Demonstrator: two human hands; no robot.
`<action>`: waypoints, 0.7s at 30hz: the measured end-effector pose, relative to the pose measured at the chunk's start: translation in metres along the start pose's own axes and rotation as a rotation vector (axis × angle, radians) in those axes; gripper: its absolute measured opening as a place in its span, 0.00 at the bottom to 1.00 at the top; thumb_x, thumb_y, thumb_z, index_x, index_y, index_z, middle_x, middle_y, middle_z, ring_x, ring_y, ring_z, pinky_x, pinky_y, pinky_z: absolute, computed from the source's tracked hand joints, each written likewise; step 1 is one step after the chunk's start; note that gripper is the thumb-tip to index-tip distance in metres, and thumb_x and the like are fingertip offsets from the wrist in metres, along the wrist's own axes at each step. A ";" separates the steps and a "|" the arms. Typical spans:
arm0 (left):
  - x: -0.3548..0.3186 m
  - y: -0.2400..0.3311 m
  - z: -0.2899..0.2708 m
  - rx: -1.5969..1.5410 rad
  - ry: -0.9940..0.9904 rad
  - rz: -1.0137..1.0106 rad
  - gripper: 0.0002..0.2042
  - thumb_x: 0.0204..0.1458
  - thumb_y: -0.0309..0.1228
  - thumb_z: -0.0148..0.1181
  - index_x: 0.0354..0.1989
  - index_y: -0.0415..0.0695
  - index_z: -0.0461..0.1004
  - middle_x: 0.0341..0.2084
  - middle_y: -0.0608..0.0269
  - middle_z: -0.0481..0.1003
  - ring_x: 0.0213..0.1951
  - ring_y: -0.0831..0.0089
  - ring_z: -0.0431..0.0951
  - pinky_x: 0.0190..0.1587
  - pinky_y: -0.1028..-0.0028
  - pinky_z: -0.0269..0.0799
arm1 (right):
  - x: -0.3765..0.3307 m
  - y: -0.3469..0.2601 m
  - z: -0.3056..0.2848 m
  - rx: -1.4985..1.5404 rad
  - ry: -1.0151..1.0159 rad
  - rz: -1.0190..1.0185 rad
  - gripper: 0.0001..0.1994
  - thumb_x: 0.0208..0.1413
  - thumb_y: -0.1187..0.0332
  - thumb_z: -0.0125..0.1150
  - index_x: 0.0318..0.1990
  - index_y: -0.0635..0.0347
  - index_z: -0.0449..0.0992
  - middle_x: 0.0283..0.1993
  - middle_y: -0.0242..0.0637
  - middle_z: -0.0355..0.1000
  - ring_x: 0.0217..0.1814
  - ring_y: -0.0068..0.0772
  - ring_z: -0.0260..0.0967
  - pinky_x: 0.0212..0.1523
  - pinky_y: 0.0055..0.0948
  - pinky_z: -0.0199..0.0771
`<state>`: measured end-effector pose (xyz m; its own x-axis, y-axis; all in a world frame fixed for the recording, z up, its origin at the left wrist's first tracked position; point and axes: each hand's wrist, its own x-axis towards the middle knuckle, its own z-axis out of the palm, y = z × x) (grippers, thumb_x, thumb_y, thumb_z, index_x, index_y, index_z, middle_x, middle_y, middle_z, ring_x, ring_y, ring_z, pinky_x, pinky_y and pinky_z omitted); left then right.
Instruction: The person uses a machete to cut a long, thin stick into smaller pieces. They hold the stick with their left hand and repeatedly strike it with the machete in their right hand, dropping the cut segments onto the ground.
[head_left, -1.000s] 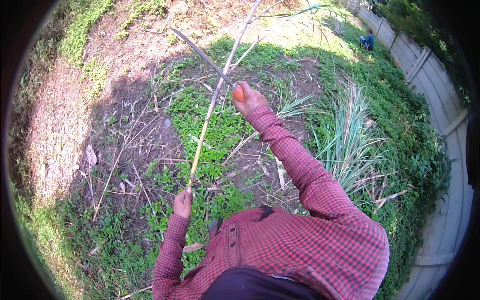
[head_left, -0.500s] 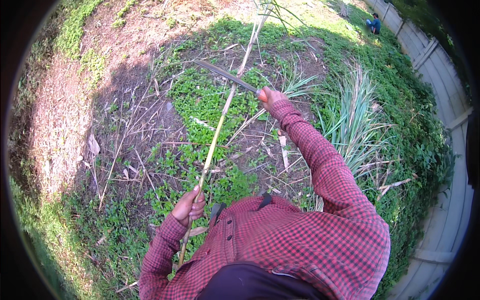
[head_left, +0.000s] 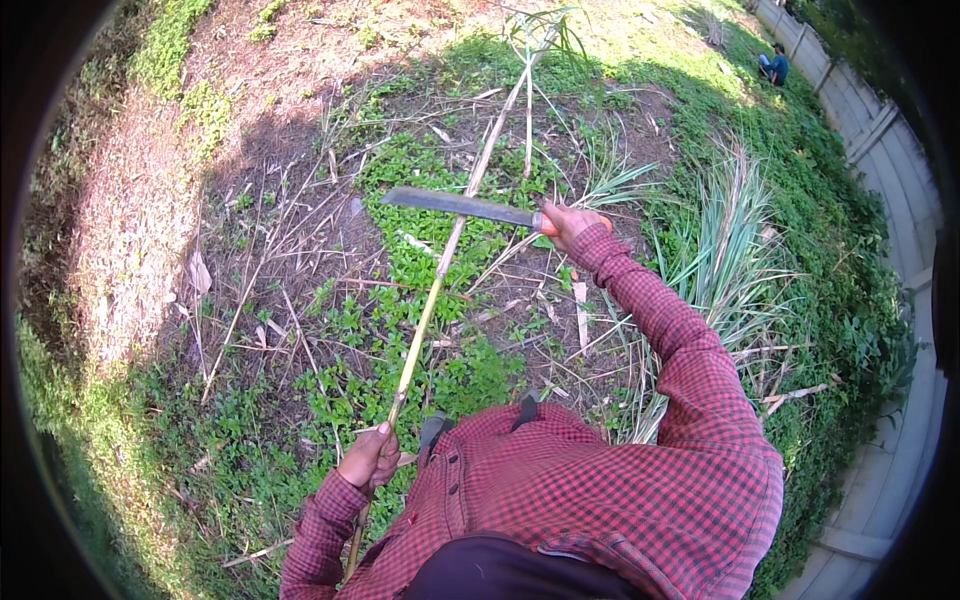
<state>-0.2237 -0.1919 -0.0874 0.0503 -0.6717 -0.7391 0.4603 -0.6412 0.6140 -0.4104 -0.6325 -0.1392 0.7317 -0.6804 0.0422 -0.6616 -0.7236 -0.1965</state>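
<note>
A long, yellowish cane stalk (head_left: pixel 425 318) slants away from me, its leafy green top (head_left: pixel 545 35) at the far end. My left hand (head_left: pixel 368 458) is wrapped around its lower part, near my body. In my right hand (head_left: pixel 572 225) is a machete with an orange handle; the fingers are closed around the grip. The machete blade (head_left: pixel 420 199) points left and crosses over the upper half of the stalk; whether it touches cannot be made out. Near the top, a thin pale strip (head_left: pixel 528 130) hangs off the stalk.
Long cut leaves (head_left: pixel 735 225) lie heaped on my right. Low green weeds (head_left: pixel 470 375) and dry sticks (head_left: pixel 240 310) cover the ground around me. A pale panel fence (head_left: pixel 890 170) runs along the right side. Another person (head_left: pixel 773 67) crouches beside it, far off.
The machete has come closer to me along the stalk, its blade turned more level. A thin strip now hangs from the upper stalk. My left hand has dropped slightly.
</note>
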 end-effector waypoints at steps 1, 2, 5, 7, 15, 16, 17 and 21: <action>-0.001 -0.002 0.000 -0.017 -0.014 -0.010 0.21 0.57 0.49 0.36 0.18 0.48 0.56 0.07 0.75 0.53 0.07 0.84 0.49 0.08 0.82 0.44 | 0.002 0.009 0.011 -0.018 0.060 -0.175 0.13 0.45 0.65 0.57 0.38 0.54 0.64 0.33 0.41 0.71 0.34 0.46 0.71 0.33 0.41 0.71; -0.002 -0.005 0.000 -0.034 -0.028 -0.021 0.21 0.57 0.49 0.37 0.17 0.48 0.56 0.07 0.75 0.52 0.07 0.84 0.49 0.08 0.82 0.43 | 0.006 0.019 0.019 -0.036 0.121 -0.350 0.13 0.44 0.65 0.58 0.38 0.54 0.64 0.34 0.41 0.71 0.35 0.45 0.71 0.33 0.41 0.71; -0.023 -0.011 0.000 -0.030 -0.039 -0.047 0.22 0.57 0.50 0.37 0.17 0.48 0.56 0.06 0.74 0.52 0.07 0.84 0.48 0.08 0.82 0.43 | 0.045 0.048 0.014 0.064 0.181 0.213 0.13 0.45 0.64 0.57 0.37 0.54 0.64 0.34 0.41 0.71 0.37 0.44 0.71 0.36 0.41 0.71; -0.032 -0.018 0.001 -0.023 -0.033 -0.063 0.22 0.57 0.50 0.38 0.17 0.47 0.56 0.06 0.74 0.52 0.07 0.84 0.48 0.08 0.81 0.43 | 0.058 0.048 0.016 0.085 0.100 0.389 0.13 0.47 0.61 0.56 0.38 0.53 0.63 0.34 0.42 0.72 0.37 0.44 0.71 0.37 0.40 0.71; -0.071 -0.040 -0.001 -0.038 0.021 -0.094 0.23 0.57 0.49 0.39 0.18 0.45 0.58 0.07 0.72 0.53 0.08 0.83 0.48 0.09 0.80 0.42 | 0.061 0.089 0.025 0.105 0.137 0.290 0.15 0.48 0.59 0.54 0.41 0.53 0.67 0.32 0.44 0.72 0.34 0.50 0.70 0.32 0.43 0.69; -0.071 -0.043 0.000 0.031 0.012 -0.082 0.23 0.57 0.49 0.39 0.18 0.44 0.58 0.07 0.72 0.53 0.08 0.82 0.48 0.10 0.80 0.42 | 0.077 0.123 0.044 0.092 0.207 0.505 0.16 0.50 0.56 0.52 0.43 0.53 0.66 0.34 0.46 0.72 0.35 0.52 0.70 0.35 0.44 0.69; -0.080 -0.052 0.003 0.078 0.048 -0.066 0.23 0.57 0.49 0.39 0.18 0.44 0.58 0.07 0.72 0.52 0.08 0.82 0.48 0.10 0.80 0.42 | 0.078 0.124 0.054 0.172 0.224 0.585 0.16 0.50 0.56 0.51 0.44 0.53 0.66 0.34 0.48 0.72 0.36 0.53 0.70 0.36 0.45 0.69; -0.072 -0.067 -0.007 -0.024 0.079 -0.077 0.23 0.57 0.49 0.39 0.17 0.44 0.58 0.07 0.71 0.53 0.08 0.82 0.48 0.10 0.80 0.42 | 0.054 0.091 0.036 0.077 -0.122 0.382 0.18 0.51 0.55 0.50 0.46 0.54 0.66 0.37 0.52 0.71 0.42 0.51 0.69 0.40 0.45 0.68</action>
<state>-0.2521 -0.0977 -0.0775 0.0834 -0.5892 -0.8037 0.4868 -0.6797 0.5487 -0.4252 -0.7313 -0.1900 0.4532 -0.8763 -0.1634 -0.8786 -0.4081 -0.2482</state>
